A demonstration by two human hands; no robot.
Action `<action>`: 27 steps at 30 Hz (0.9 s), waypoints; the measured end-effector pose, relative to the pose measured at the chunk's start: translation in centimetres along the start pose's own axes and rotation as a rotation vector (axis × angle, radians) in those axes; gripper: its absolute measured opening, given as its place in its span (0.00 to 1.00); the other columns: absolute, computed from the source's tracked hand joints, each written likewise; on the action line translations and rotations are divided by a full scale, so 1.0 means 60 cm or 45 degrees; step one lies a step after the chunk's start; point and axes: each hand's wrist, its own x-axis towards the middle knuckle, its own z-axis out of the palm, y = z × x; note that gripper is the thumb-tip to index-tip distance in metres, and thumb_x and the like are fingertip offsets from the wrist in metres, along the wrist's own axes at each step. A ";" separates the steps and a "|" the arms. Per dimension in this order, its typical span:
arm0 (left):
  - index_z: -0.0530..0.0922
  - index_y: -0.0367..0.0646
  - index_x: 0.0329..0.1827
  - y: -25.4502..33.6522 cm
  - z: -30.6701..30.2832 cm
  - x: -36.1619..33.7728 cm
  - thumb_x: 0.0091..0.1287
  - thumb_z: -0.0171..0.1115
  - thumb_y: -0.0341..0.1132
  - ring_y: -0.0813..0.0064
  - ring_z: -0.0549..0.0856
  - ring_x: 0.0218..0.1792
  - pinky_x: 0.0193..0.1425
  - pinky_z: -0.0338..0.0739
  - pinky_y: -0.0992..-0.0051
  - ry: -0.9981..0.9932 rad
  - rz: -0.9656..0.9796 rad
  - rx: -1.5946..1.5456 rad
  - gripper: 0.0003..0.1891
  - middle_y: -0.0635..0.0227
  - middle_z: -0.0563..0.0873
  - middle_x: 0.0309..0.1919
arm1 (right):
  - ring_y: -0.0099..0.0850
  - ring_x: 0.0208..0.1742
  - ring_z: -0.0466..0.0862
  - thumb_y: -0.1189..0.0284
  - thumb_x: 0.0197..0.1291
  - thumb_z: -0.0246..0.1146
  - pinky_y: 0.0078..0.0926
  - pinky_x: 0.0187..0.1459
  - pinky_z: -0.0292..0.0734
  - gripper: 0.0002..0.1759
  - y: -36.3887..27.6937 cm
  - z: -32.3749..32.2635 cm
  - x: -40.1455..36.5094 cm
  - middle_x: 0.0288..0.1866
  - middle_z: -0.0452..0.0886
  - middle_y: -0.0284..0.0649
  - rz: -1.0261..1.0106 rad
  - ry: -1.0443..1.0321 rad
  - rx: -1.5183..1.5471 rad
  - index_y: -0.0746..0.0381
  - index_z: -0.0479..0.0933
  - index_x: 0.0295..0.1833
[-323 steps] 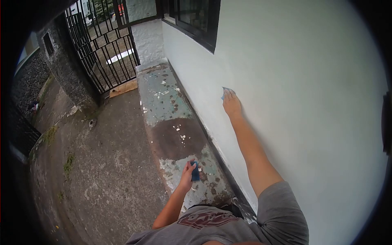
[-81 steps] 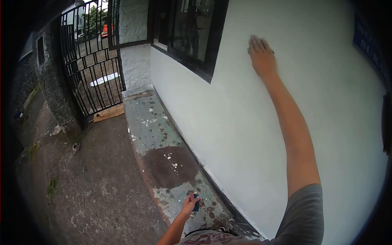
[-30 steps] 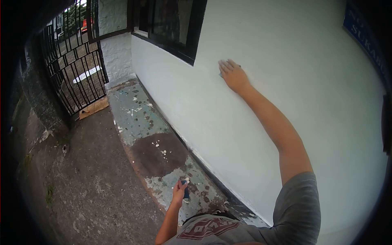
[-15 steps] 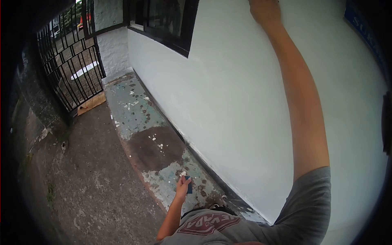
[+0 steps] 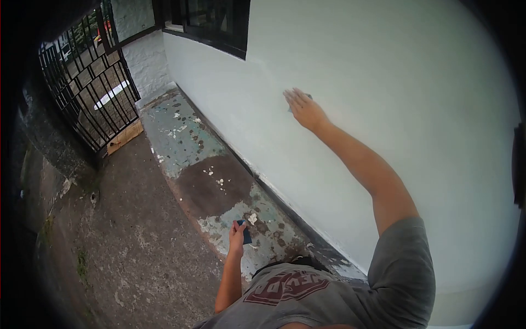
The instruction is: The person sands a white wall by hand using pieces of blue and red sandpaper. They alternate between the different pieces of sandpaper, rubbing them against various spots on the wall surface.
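My right hand (image 5: 308, 114) lies against the white wall (image 5: 329, 175), fingers stretched out and slightly smeared by motion. It presses a small grey piece of sandpaper (image 5: 309, 96) to the surface; only its edges show past the fingers. Low at my side, my left hand (image 5: 236, 239) is closed on a dark blue, flat rectangular piece (image 5: 246, 234), apparently sandpaper too, pinched between thumb and fingers. That hand is above the stained ledge, away from the wall.
A ledge with peeling paint (image 5: 186, 137) and white flakes (image 5: 221, 182) runs along the wall's foot. A dark-framed window (image 5: 213, 24) is set in the wall at the upper left. Beyond rough concrete ground (image 5: 142, 230) stands a black barred gate (image 5: 90, 82).
My right hand has swept down and left across the wall from the top of the view. My left hand, still holding the blue piece, has shifted slightly up and left.
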 end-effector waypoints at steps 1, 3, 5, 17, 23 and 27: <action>0.77 0.45 0.50 -0.012 -0.010 0.006 0.73 0.64 0.38 0.79 0.82 0.36 0.41 0.79 0.75 0.007 -0.013 -0.020 0.10 0.73 0.83 0.37 | 0.33 0.86 0.53 0.64 0.78 0.45 0.40 0.86 0.39 0.30 0.063 -0.034 0.012 0.86 0.56 0.37 0.068 0.048 -0.074 0.65 0.61 0.80; 0.76 0.43 0.51 -0.059 -0.040 0.051 0.73 0.64 0.38 0.73 0.86 0.33 0.38 0.83 0.72 0.018 0.001 0.006 0.11 0.66 0.86 0.37 | 0.32 0.81 0.64 0.69 0.75 0.50 0.39 0.83 0.49 0.27 0.197 -0.092 0.046 0.81 0.67 0.38 0.303 0.281 -0.153 0.66 0.68 0.76; 0.76 0.43 0.52 -0.063 -0.034 0.054 0.73 0.64 0.38 0.74 0.86 0.33 0.38 0.83 0.73 0.015 0.002 0.035 0.11 0.66 0.86 0.37 | 0.28 0.80 0.65 0.70 0.73 0.51 0.38 0.82 0.54 0.26 0.349 -0.143 0.071 0.80 0.67 0.34 0.594 0.385 0.092 0.60 0.69 0.75; 0.77 0.46 0.49 0.030 0.027 -0.004 0.72 0.64 0.37 0.83 0.80 0.38 0.46 0.75 0.79 -0.082 0.050 0.076 0.08 0.76 0.81 0.38 | 0.22 0.85 0.54 0.65 0.77 0.47 0.37 0.85 0.44 0.30 0.162 -0.094 0.049 0.86 0.55 0.27 0.560 0.268 -0.030 0.54 0.58 0.82; 0.77 0.45 0.50 0.021 0.010 -0.016 0.72 0.65 0.37 0.80 0.82 0.39 0.44 0.79 0.76 -0.024 0.003 0.071 0.10 0.73 0.82 0.38 | 0.27 0.87 0.49 0.60 0.80 0.42 0.39 0.86 0.34 0.29 -0.142 0.046 -0.021 0.87 0.53 0.26 -0.017 -0.217 0.239 0.55 0.60 0.81; 0.76 0.43 0.51 -0.011 -0.009 0.000 0.72 0.65 0.39 0.76 0.86 0.34 0.41 0.82 0.73 -0.049 0.012 0.077 0.12 0.68 0.86 0.37 | 0.27 0.87 0.49 0.61 0.79 0.43 0.40 0.86 0.36 0.28 -0.084 0.024 -0.012 0.87 0.53 0.27 0.001 -0.142 0.112 0.57 0.62 0.80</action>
